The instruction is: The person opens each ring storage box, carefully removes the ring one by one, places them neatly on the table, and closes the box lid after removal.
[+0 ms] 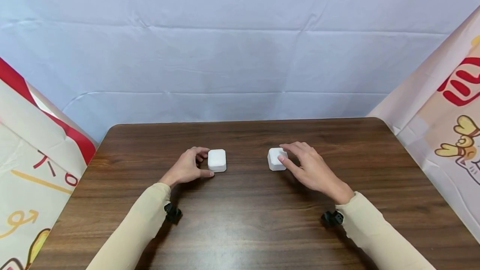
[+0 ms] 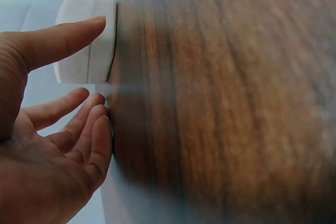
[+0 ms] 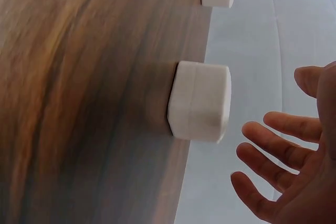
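Observation:
Two small white boxes with rounded corners stand apart on the brown wooden table. At the left box [image 1: 217, 160], my left hand [image 1: 188, 166] comes in from the left, thumb by the near corner and fingers loosely bent beside the far one. The left wrist view has that thumb [image 2: 68, 40] overlapping the box's side [image 2: 97, 51], which shows a seam, with the other fingers below it. Over the right box [image 1: 275, 159] hovers my right hand [image 1: 309, 168], thumb and fingers spread. Seen from the right wrist, those fingers [image 3: 278, 145] are apart from the box [image 3: 199, 100].
The wood-grain table [image 1: 247, 220] has rounded far corners. A pale cloth [image 1: 232, 61] hangs behind it, and printed cloths hang at the left [image 1: 41, 170] and right [image 1: 446, 136]. Black devices are strapped at the left wrist [image 1: 172, 212] and right wrist [image 1: 332, 218].

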The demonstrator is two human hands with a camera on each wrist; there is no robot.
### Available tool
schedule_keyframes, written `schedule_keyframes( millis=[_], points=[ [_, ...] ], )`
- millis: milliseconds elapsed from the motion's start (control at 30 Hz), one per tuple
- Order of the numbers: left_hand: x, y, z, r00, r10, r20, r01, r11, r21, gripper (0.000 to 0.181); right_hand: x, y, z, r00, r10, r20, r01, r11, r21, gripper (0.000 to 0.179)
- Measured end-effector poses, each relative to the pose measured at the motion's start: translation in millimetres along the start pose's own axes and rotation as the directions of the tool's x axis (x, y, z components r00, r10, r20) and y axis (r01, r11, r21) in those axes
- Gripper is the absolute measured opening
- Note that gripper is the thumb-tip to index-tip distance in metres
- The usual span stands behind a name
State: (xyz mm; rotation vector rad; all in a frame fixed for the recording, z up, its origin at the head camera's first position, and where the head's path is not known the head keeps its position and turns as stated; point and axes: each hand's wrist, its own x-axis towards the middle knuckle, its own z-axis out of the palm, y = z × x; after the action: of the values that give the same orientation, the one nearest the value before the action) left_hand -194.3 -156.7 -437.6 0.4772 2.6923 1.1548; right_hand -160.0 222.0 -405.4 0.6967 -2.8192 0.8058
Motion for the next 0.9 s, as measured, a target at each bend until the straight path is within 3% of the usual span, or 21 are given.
schedule_keyframes(
  millis=[400,900],
  points=[
    [4.8,-1.2,3.5,1.0,-0.027,-0.002,0.027,1.0,0.003,0.07,5.8,-13,8,1.0,-0.025,0.013,0.025,1.0,0.01,0.049],
    [8.8,-4.0,8.3,0.995,-0.097,-0.011,0.095,0.99,-0.1,0.069,10.6,-19,16,0.998,-0.058,0.026,0.058,0.998,0.028,0.049]
  ],
)
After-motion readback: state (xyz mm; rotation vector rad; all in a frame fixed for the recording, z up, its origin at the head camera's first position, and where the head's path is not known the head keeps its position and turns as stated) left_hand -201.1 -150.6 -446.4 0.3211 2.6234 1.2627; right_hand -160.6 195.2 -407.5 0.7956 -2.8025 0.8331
